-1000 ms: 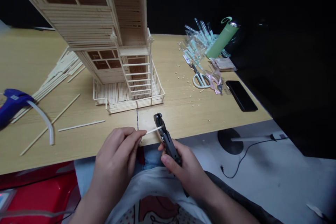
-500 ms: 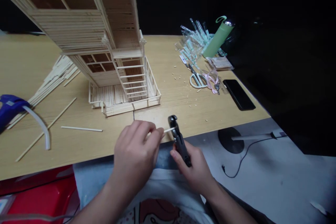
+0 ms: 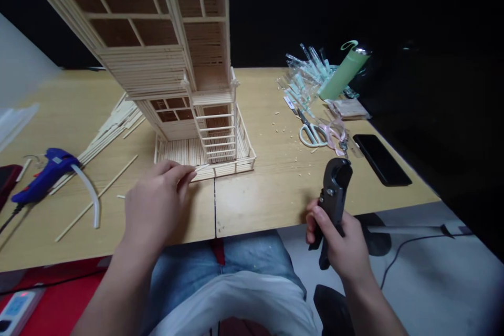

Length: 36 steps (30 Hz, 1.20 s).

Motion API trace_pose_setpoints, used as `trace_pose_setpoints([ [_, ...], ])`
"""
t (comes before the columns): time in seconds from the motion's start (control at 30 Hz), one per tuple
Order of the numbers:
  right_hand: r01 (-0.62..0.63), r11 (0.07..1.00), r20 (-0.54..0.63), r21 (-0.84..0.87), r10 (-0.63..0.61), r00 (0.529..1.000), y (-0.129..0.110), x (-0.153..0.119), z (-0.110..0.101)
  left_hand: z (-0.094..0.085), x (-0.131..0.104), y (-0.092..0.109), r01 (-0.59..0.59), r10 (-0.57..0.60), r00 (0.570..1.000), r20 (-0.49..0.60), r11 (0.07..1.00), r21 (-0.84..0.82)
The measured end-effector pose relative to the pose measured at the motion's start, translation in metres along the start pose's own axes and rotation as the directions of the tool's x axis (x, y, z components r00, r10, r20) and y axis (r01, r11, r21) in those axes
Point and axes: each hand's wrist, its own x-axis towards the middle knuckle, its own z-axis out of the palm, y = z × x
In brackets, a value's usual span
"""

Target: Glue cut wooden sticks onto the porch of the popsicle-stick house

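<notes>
A house model of pale wooden sticks stands on the table, with a railed porch and a ladder at its front. Close to the porch's front rail, my left hand pinches a short pale stick between thumb and fingers. To the right, over the table's front edge, my right hand is wrapped round a black cutter, whose head points up. The stick is apart from the cutter. Part of the porch is hidden behind my left hand.
A blue glue gun and loose sticks lie at the left. Scissors, a phone, a green bottle and clear wrappers are at the right. Small stick bits dot the table.
My left hand has moved left to the porch rail with a stick, away from the cutter. My right hand has moved right with the cutter. The view has shifted.
</notes>
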Motion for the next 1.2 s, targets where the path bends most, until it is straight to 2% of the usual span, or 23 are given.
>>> trace_pose_setpoints([
  [0.1,0.042,0.999,0.033,-0.004,-0.042,0.999,-0.001,0.01,0.004,0.005,0.005,-0.006,0.039,-0.06,0.985,0.159,0.99,0.134],
  [0.2,0.053,0.998,0.047,0.017,-0.054,0.997,-0.005,0.017,0.01,0.012,0.013,0.0,-0.002,-0.036,0.973,0.227,0.986,0.164],
  [0.37,0.038,0.999,0.083,0.035,-0.041,0.996,-0.002,0.023,0.013,0.024,0.023,0.003,-0.089,0.05,0.951,0.305,0.989,0.117],
  [0.5,0.051,0.997,0.151,0.052,-0.059,0.987,0.007,0.028,0.009,0.038,0.025,-0.005,-0.137,0.127,0.96,0.251,0.99,0.022],
  [0.67,-0.022,0.988,0.157,0.153,-0.002,0.988,0.009,0.032,0.01,0.052,0.024,-0.011,-0.225,0.238,0.959,0.151,0.969,-0.103],
  [0.83,-0.057,0.978,0.171,0.2,0.022,0.985,0.008,0.033,0.011,0.056,0.021,-0.009,-0.259,0.262,0.964,0.053,0.964,-0.062],
  [0.97,-0.067,0.976,0.185,0.206,0.029,0.982,0.008,0.033,0.01,0.057,0.02,-0.006,-0.271,0.27,0.962,0.041,0.963,0.002],
  [1.2,-0.1,0.964,0.18,0.247,0.056,0.982,0.009,0.031,0.01,0.062,0.021,-0.006,-0.302,0.306,0.952,0.033,0.95,-0.084],
])
